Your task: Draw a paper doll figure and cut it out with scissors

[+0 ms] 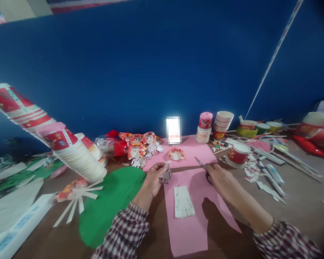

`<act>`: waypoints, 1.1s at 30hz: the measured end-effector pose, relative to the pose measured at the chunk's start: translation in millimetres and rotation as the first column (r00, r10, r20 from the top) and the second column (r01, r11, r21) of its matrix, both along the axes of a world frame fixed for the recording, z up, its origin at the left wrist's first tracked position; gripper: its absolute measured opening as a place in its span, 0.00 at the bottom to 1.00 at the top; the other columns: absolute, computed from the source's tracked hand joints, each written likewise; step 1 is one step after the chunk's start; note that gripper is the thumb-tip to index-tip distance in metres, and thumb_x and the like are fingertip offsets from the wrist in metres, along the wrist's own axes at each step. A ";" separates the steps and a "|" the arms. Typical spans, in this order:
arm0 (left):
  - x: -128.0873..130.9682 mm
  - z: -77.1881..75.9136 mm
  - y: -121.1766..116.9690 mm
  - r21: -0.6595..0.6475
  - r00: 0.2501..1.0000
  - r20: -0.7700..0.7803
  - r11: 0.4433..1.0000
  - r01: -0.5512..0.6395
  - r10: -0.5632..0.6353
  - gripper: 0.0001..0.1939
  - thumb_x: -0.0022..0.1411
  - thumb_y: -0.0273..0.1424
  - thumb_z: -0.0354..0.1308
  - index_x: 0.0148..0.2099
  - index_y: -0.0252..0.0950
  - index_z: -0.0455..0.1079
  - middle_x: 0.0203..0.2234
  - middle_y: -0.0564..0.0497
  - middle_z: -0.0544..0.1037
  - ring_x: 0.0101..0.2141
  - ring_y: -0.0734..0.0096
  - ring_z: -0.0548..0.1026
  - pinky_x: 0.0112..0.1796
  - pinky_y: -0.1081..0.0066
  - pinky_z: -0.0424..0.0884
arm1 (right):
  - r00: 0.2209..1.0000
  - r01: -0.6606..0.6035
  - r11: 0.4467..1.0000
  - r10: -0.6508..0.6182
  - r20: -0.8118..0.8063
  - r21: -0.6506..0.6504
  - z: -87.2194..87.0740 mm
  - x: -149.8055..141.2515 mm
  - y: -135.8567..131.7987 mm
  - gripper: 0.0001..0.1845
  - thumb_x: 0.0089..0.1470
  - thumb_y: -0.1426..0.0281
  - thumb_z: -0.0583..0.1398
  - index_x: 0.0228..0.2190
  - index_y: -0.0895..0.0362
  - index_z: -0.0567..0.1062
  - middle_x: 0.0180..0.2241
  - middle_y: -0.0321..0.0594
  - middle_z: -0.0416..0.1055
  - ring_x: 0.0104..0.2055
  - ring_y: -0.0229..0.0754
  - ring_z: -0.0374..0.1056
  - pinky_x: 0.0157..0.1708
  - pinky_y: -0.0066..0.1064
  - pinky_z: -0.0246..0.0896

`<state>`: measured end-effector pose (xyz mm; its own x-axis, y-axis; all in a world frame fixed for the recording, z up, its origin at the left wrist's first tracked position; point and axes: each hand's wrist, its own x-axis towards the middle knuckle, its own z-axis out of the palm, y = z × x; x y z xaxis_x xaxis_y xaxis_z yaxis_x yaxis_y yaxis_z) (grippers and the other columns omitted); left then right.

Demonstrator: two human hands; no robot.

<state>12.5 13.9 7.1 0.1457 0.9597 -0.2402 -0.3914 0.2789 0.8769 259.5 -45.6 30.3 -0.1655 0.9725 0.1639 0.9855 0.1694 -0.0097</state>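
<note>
Between thumb and fingers, my left hand holds a small paper cutout with dark drawn outlines. My right hand is closed round the handles of scissors, whose blades point up and to the left. Below the hands, a white card with a figure outline drawn on it lies on a pink paper sheet. Just beyond, a red and yellow ring made of paper rests on a second pink sheet. Finished-looking paper figures with red frilled heads stand to its left.
Stacked paper cups lean at the left, beside green paper and a power strip. More cup stacks stand at the back. A red cup, paper scraps and a glue tube lie right. A blue partition rises behind.
</note>
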 end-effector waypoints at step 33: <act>5.6 -3.8 -3.3 0.023 0.986 -0.168 1.000 0.021 -0.017 0.20 0.43 0.32 0.67 0.40 0.31 0.71 0.28 0.49 0.75 0.24 0.78 0.70 0.28 0.75 0.64 | -0.477 -0.601 0.774 -0.548 -0.687 -0.200 -16.1 -12.7 -2.4 0.16 0.48 0.68 0.65 0.41 0.56 0.75 0.36 0.39 0.71 0.31 0.33 0.67 0.31 0.24 0.62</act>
